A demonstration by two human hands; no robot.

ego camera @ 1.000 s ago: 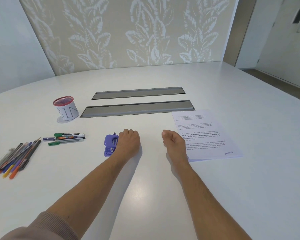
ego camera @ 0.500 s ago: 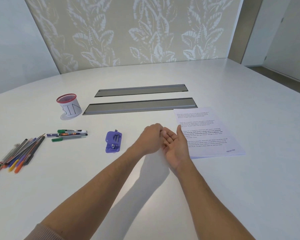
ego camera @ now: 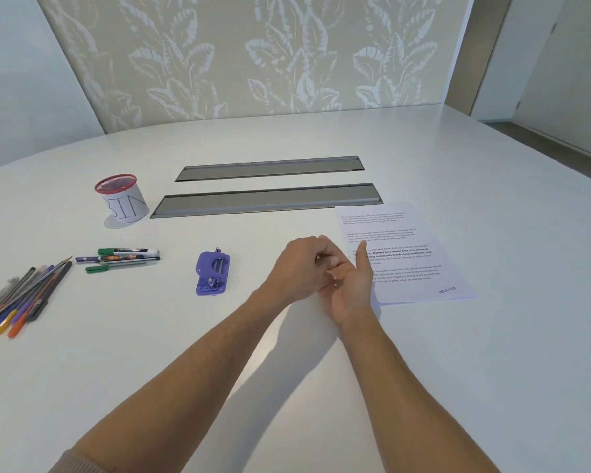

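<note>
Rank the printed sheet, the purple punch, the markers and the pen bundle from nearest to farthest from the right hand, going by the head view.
1. The printed sheet: right beside the right hand, on its right.
2. The purple punch: to the left.
3. The markers: farther left.
4. The pen bundle: far left edge.

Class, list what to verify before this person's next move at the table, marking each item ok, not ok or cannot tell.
1. Right hand open, palm up: ok.
2. Left hand holds nothing: cannot tell; its fingers curl onto the right palm.
3. Purple tool lies untouched on the table: ok.
4. Paper lies flat: ok.
5. Bin cup stands upright: ok.
</note>
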